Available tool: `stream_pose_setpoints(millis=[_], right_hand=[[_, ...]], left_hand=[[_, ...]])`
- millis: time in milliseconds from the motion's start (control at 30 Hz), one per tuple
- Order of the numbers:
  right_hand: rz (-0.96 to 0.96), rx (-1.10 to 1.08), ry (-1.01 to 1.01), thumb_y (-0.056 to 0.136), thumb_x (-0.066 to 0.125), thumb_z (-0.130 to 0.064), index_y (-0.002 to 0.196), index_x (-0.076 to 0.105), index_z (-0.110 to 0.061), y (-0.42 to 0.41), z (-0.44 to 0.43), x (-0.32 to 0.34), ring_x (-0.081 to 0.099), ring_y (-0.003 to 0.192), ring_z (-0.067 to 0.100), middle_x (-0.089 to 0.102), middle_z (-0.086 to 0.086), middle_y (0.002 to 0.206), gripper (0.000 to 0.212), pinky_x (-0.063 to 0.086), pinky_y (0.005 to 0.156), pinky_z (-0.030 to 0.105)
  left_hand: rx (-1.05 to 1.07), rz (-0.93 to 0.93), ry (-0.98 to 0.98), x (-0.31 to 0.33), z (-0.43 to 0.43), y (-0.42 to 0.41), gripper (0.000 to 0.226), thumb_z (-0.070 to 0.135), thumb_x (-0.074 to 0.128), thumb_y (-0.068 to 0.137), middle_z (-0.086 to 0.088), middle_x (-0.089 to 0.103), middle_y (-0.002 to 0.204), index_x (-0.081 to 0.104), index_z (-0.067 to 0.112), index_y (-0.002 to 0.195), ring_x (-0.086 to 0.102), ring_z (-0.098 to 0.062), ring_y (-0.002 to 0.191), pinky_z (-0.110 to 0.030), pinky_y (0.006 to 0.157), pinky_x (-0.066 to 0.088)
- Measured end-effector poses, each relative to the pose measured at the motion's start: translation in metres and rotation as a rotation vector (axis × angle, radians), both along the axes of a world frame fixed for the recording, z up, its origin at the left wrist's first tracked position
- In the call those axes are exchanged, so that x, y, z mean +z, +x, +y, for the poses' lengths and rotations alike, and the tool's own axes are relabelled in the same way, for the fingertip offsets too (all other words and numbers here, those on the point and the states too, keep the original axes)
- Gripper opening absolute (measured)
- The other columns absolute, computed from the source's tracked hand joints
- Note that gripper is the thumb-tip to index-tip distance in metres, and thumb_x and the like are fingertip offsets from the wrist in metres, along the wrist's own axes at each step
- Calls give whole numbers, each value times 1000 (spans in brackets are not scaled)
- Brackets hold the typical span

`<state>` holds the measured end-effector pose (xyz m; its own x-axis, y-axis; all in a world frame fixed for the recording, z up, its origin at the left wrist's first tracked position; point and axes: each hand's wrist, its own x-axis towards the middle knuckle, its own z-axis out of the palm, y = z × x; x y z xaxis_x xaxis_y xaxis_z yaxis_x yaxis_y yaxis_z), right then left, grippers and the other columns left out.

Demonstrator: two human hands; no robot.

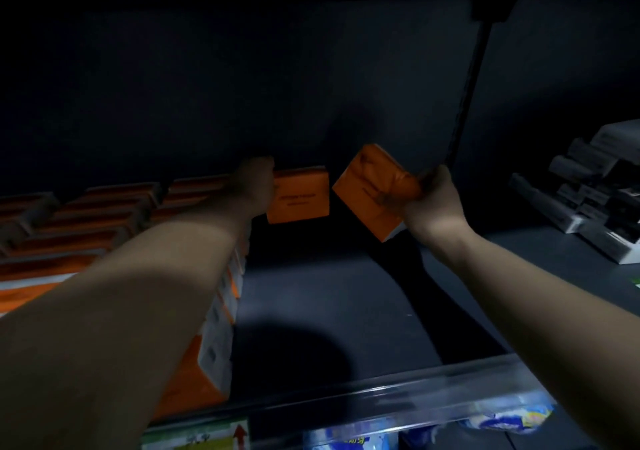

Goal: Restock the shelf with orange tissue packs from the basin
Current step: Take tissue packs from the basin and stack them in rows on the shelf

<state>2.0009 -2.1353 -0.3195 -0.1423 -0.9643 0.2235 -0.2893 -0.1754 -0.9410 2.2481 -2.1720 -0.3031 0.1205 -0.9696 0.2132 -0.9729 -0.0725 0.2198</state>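
Mid-placement deep on the shelf (329, 293), fingers of the right hand (433, 203) curled round a tilted orange tissue pack (372, 189) just beside an upright pack (301, 196) touched by the left hand (258, 179), grip there too dim to tell; next, levelling and setting down alongside.

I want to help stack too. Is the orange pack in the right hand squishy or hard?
Probably squishy: the pack looks wrinkled where the right hand pinches it. Likely light, since one hand holds it tilted by its end. Its flat sides mean it likely won't roll.
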Motion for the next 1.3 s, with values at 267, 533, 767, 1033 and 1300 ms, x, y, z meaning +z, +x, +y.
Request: stream_pose_setpoints(millis=[267,533,767,1033,1300], right_hand=[[108,182,-28,71,76,-5,89,40,-17,30,6,8,46,62,5,48,-7,74,42,38,46,10],[371,338,-75,73,73,-13,91,41,-24,72,-6,-1,53,86,13,53,2,102,38,38,58,21],[527,324,-113,76,65,-9,104,52,-25,87,-27,-9,54,91,17,55,2,107,35,40,65,24],[826,117,-236,80,63,-15,127,53,-19,99,-35,-11,41,116,30,50,11,129,49,34,94,33],[851,163,-217,83,64,-27,139,38,-25,105,-10,-1,33,128,31,39,7,141,62,23,112,39]], left_hand=[[-85,24,-117,21,40,21,45,16,60,88,-19,55,130,51,3,130,53,-34,119,-34,97,41],[37,-22,-25,16,91,55,44,43,52,90,-5,58,130,53,23,129,55,-27,116,-39,98,45],[46,-63,38,10,97,60,36,42,43,94,-3,60,126,56,28,125,56,-25,112,-37,95,45],[60,-99,33,5,96,61,33,42,41,93,-3,62,121,59,29,117,57,-25,108,-37,94,45],[62,-15,30,13,108,59,32,36,47,91,-3,62,121,59,27,119,58,-24,107,-36,91,47]])
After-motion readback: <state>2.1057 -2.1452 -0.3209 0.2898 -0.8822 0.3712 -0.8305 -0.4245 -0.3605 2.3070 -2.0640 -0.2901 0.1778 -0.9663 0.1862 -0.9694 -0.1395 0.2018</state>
